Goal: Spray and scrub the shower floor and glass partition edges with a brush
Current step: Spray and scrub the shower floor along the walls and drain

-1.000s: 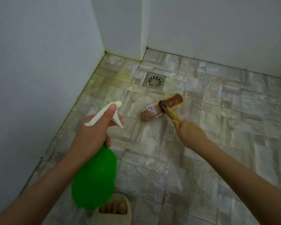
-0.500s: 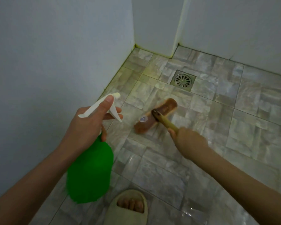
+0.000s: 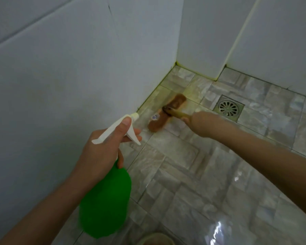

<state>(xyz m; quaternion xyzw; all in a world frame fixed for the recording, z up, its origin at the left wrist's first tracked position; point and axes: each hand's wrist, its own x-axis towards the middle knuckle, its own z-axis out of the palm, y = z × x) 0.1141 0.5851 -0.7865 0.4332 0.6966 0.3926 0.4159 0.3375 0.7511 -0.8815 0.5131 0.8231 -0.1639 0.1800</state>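
My left hand [image 3: 102, 149] grips a green spray bottle [image 3: 105, 204] by its white trigger head [image 3: 120, 128], thumb on top, nozzle aimed toward the left wall's base. My right hand [image 3: 201, 124] holds the yellowish handle [image 3: 177, 114] of a brown scrub brush [image 3: 166, 114]. The brush head lies flat on the wet stone-patterned shower floor [image 3: 193, 174], close to the left wall's bottom edge and left of the drain. Its bristles are hidden underneath.
A square metal drain [image 3: 228, 107] sits right of the brush. White tiled walls [image 3: 69, 76] meet in a corner with yellowish grout [image 3: 177, 65]. The toe of a beige slipper [image 3: 155, 239] shows at the bottom edge. The floor near the bottom right shines with water.
The brush has slid left and farther away, from the middle of the floor toward the left wall's base. The view has turned left, so the drain now lies right of the brush.
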